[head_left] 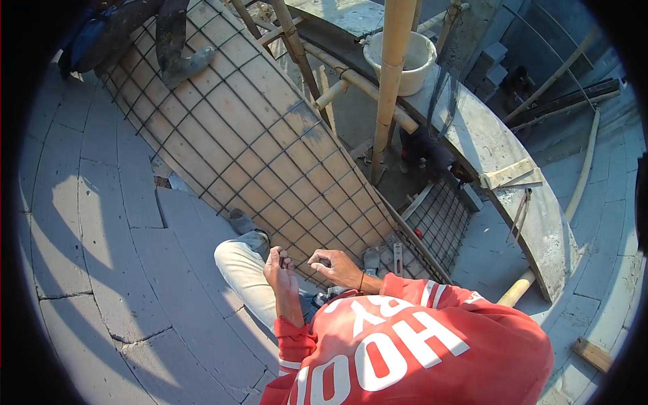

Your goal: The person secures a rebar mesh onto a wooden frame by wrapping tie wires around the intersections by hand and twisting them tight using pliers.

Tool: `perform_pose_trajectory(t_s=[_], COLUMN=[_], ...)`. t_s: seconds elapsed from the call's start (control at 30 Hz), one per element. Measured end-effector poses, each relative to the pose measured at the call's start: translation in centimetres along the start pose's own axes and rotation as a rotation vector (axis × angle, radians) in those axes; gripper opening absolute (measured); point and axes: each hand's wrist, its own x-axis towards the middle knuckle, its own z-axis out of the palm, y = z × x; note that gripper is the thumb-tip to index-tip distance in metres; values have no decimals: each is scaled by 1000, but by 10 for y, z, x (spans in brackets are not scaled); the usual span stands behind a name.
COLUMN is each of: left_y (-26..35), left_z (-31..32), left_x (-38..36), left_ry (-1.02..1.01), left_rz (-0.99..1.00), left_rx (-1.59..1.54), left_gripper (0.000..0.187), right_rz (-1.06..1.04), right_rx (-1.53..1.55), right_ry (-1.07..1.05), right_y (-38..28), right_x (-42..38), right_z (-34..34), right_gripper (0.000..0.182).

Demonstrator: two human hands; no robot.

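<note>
My left hand (279, 269) is raised in front of my chest with its fingers curled in toward the palm. Whatever lies in those fingers, if anything, is too small to make out. Facing it a short gap away, my right hand (334, 267) has thumb and fingers bent together; its fingertips hide any small thing between them. Both hands are above the lower end of a steel rebar mesh (270, 155), which lies over a sloping wooden board (229, 111). My bent knee in pale trousers (241, 270) is beside my left hand.
Bamboo poles (390, 88) stand beyond the board, near a white bucket (413, 64) on a curved concrete ledge (499, 152). Pale blocks (101, 223) line the left. A spirit level (398, 259) lies near my right arm. Another person's boot (189, 66) rests on the mesh; someone crouches below.
</note>
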Motion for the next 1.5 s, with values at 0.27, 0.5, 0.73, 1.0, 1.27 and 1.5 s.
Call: perform_pose_trajectory(t_s=[0.27,0.5,0.73,1.0,1.27,1.5], left_y=[-2,-4,9,73,118,88], left_z=[35,47,49,21,-32,-50], left_x=[-4,-4,-12,-29,-73,-73], left_ry=[-68,-162,-174,81,409,475], left_rz=[-14,94,206,501,512,398], left_rx=[305,440,645,945,652,585], left_gripper=[18,16,13,25,15,17], right_rz=[138,461,435,469,613,698], right_rx=[234,465,448,448,509,550], right_ry=[-22,-73,-100,-37,186,308], right_y=[29,4,6,34,114,157], right_x=[1,14,19,8,-22,-46], right_z=[-17,-29,-32,-64,-123,-153], right_gripper=[17,18,16,20,17,17])
